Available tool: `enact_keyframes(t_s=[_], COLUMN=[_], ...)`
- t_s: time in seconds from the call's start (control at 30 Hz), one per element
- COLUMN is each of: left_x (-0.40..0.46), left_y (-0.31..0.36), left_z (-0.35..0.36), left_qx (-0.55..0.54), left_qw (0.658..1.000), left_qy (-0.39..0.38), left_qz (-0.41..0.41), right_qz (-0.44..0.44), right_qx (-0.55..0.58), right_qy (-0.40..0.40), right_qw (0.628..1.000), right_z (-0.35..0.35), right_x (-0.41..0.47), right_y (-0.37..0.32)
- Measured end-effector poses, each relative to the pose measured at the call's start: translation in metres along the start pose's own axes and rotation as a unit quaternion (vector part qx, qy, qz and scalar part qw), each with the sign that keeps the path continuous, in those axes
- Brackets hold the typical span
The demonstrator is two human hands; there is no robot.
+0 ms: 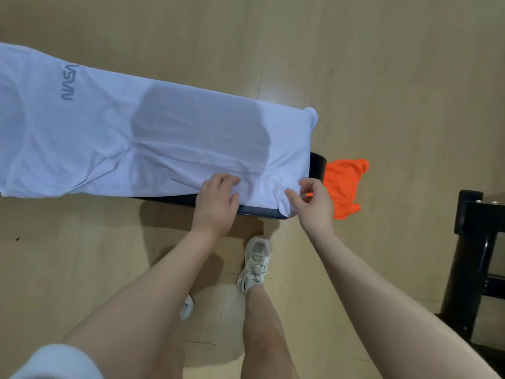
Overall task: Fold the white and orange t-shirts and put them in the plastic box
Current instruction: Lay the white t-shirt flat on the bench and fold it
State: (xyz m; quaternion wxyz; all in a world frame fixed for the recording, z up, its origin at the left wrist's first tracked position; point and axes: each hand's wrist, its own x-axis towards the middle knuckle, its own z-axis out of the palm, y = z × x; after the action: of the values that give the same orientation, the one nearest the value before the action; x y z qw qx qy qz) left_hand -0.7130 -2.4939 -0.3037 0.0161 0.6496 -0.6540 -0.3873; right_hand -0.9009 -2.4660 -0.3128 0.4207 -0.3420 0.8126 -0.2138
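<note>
The white t-shirt (153, 132) lies spread across a dark bench (317, 165), running from the middle of the view out toward nine o'clock (grey lettering shows near its far-left end). The left hand (216, 203) rests on the shirt's near edge, its fingers lightly bent and pressing the cloth flat. At its three o'clock, the right hand (314, 203) pinches the shirt's near corner between thumb and forefinger. The orange t-shirt (344, 187) lies crumpled on the wooden floor (382, 77), just past the bench end. A white sneaker (255, 262) stands at six o'clock of the hands.
</note>
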Motion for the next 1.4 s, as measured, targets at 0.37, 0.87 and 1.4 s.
enact_keyframes(t_s=[0.37, 0.87, 1.4], left_x=[0.002, -0.008, 0.040], left_y=[0.028, -0.061, -0.153], left_z=[-0.003, -0.059, -0.139], left_qx=[0.053, 0.044, 0.016], left_qw=[0.998, 0.987, 0.990], left_qy=[-0.002, 0.067, 0.086], left_qz=[-0.031, -0.137, -0.113], right_qz=[-0.003, -0.245, -0.311], right_qx=[0.090, -0.280, -0.438], right_qy=[-0.025, 0.005, -0.001], right_qw=[0.996, 0.928, 0.844], right_z=[-0.005, 0.047, 0.192], right_x=[0.001, -0.017, -0.013], right_y=[-0.018, -0.069, -0.137])
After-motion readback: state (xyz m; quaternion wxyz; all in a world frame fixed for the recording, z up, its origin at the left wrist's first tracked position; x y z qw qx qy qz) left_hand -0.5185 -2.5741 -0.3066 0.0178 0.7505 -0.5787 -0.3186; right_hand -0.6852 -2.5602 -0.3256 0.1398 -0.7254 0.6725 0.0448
